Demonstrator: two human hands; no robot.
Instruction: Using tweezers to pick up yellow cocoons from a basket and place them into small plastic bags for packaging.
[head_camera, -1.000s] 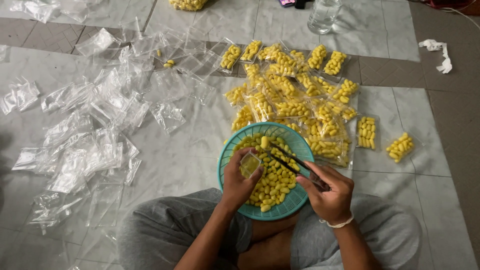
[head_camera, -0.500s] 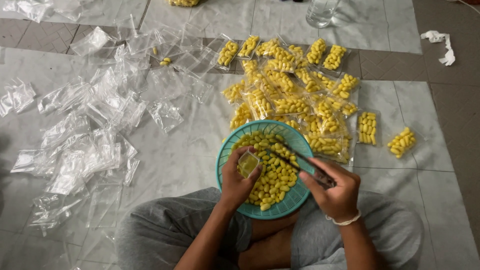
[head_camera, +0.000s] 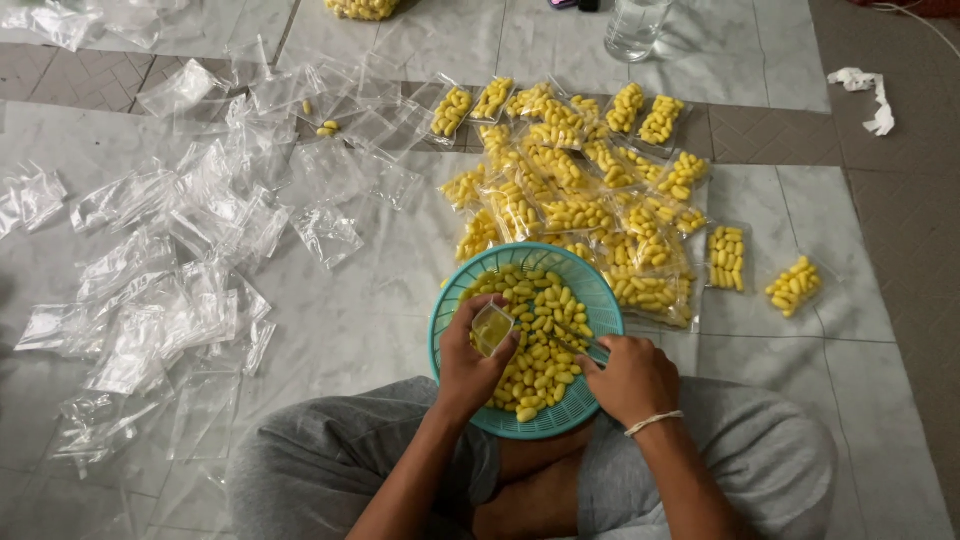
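A teal round basket (head_camera: 452, 300) full of small yellow oval pieces (head_camera: 545, 345) rests on my lap between my knees. My left hand (head_camera: 468, 368) holds a small clear plastic bag (head_camera: 492, 328) open over the basket's left side. My right hand (head_camera: 628, 378) grips a thin pair of tongs (head_camera: 572, 335), its tips down among the yellow pieces near the bag's mouth. A pale band circles my right wrist.
Several filled clear bags of yellow pieces (head_camera: 590, 210) lie on the tiled floor beyond the basket. Many empty clear bags (head_camera: 190, 280) are strewn to the left. A glass of water (head_camera: 636, 25) stands at the top, a white crumpled scrap (head_camera: 868, 92) at the upper right.
My right hand has drawn closer to the basket's near rim with the tongs lower among the pieces. The left hand keeps the bag at the same place.
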